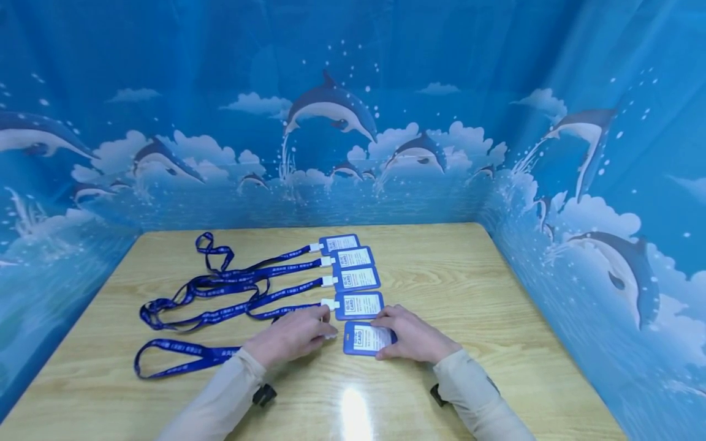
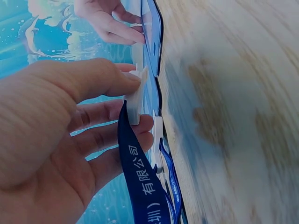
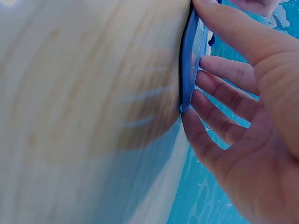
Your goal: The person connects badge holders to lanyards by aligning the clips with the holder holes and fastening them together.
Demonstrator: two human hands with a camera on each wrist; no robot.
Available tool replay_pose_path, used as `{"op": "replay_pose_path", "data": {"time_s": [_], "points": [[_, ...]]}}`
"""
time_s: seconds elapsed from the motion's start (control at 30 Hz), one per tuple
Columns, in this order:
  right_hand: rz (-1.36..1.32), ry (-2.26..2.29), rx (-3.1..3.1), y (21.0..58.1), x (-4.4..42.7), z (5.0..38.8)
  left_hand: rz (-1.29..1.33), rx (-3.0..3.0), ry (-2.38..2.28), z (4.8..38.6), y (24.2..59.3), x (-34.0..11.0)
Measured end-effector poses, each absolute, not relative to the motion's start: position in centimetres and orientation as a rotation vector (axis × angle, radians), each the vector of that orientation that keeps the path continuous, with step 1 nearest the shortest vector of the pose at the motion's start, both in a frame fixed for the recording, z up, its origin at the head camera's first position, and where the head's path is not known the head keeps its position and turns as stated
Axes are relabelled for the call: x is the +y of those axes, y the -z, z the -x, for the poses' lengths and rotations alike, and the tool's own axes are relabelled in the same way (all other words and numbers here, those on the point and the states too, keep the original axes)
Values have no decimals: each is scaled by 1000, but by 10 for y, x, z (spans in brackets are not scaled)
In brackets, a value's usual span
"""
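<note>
A blue ID card holder [image 1: 360, 340] with a white card lies flat on the table, nearest the person. The right hand [image 1: 413, 335] holds it by its right end, thumb at the near edge and fingers at the far edge. Its slotted left end points toward the left hand [image 1: 292, 338]. In the left wrist view, the left thumb and index finger pinch a white plastic clip [image 2: 134, 109]. From that clip hangs a blue lanyard [image 2: 140, 175] with white lettering. The clip and the held card holder are apart.
Behind the hands, several blue card holders [image 1: 358, 305] lie in a column, clipped to blue lanyards [image 1: 220, 288] that stretch left in loose loops. The wooden table [image 1: 452, 269] meets a dolphin-print curtain [image 1: 331, 196] at the back and sides.
</note>
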State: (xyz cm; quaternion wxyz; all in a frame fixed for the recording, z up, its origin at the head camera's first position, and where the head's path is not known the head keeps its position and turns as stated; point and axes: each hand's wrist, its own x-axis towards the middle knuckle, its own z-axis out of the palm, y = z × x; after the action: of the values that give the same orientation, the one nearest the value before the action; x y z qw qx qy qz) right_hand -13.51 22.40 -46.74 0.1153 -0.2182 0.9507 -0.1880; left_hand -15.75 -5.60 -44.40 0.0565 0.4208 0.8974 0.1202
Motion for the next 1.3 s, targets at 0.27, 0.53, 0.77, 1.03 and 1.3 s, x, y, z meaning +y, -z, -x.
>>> {"op": "replay_pose_path", "data": {"time_s": [0.27, 0.53, 0.77, 1.03, 1.3], "points": [[656, 560, 2782, 466, 224, 135, -1296, 2701, -377, 158, 445, -54], [672, 572, 2776, 466, 223, 135, -1298, 2691, -401, 158, 446, -54], [658, 569, 2771, 466, 223, 136, -1297, 2689, -402, 159, 448, -55], [669, 568, 2765, 466, 220, 134, -1313, 2677, -400, 158, 449, -52], [680, 576, 2765, 466, 220, 135, -1315, 2672, -384, 157, 451, -50]]}}
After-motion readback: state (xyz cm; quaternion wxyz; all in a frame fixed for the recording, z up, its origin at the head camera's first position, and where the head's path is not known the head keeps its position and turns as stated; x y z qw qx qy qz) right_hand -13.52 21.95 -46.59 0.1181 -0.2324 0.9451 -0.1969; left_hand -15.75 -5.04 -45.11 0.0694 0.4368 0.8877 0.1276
